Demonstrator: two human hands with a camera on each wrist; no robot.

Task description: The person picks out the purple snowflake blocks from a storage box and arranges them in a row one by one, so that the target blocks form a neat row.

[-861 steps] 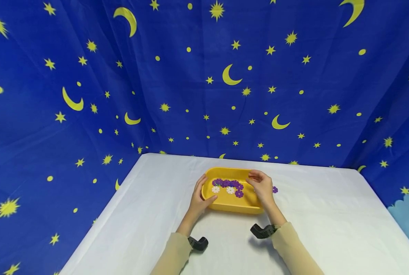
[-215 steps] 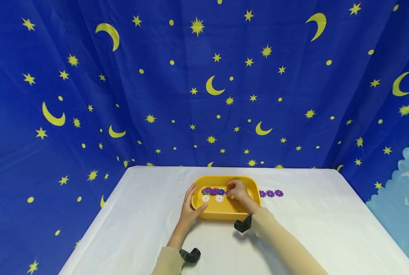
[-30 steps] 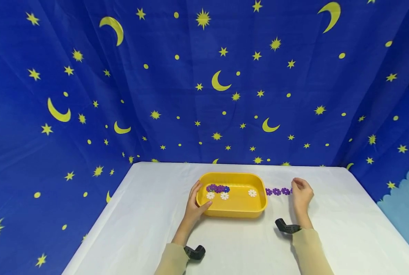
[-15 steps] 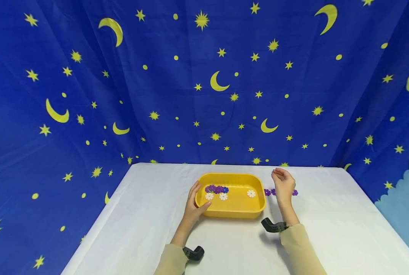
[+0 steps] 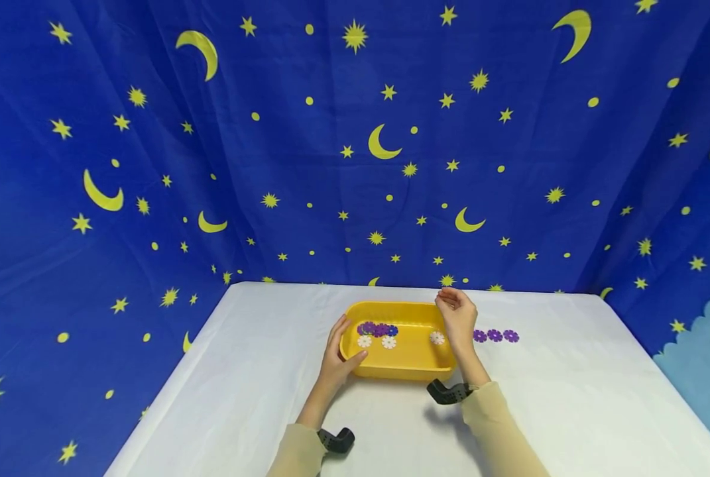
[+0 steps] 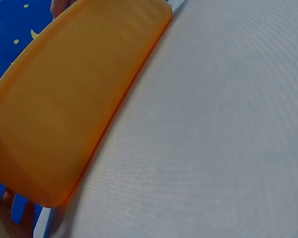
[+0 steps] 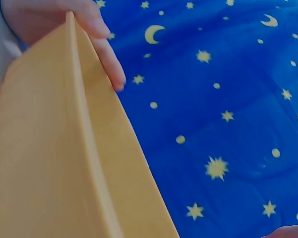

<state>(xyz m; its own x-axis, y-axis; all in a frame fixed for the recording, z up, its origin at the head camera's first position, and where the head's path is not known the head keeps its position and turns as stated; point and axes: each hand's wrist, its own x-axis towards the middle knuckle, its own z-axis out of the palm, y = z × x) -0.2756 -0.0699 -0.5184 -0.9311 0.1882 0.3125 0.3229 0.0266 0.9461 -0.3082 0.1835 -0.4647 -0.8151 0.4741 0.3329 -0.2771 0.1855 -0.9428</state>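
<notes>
In the head view my left hand (image 5: 333,358) grips the left end of a yellow tray (image 5: 402,373), thumb over the near rim and fingers along the side wall. Purple flower-shaped discs (image 5: 381,330) lie bunched in the tray's left half, with a blue flower disc (image 5: 393,330) at their right. White flower discs (image 5: 388,342) lie in front of them, and another white disc (image 5: 437,338) is near the right end. My right hand (image 5: 459,321) hovers over the tray's right rim, fingers loosely bent, nothing visible in them. Purple flower discs (image 5: 494,336) form a row on the table beyond it.
A white cloth covers the table (image 5: 569,384). Behind it and on the left hangs a blue curtain (image 5: 307,252) with yellow stars and moons. The tray's tall wall (image 6: 79,99) fills much of the left wrist view.
My right hand has left the row's right end and moved left to the tray. Since the oldest frame the purple row has grown and the tray holds fewer purple discs. My left hand stays put.
</notes>
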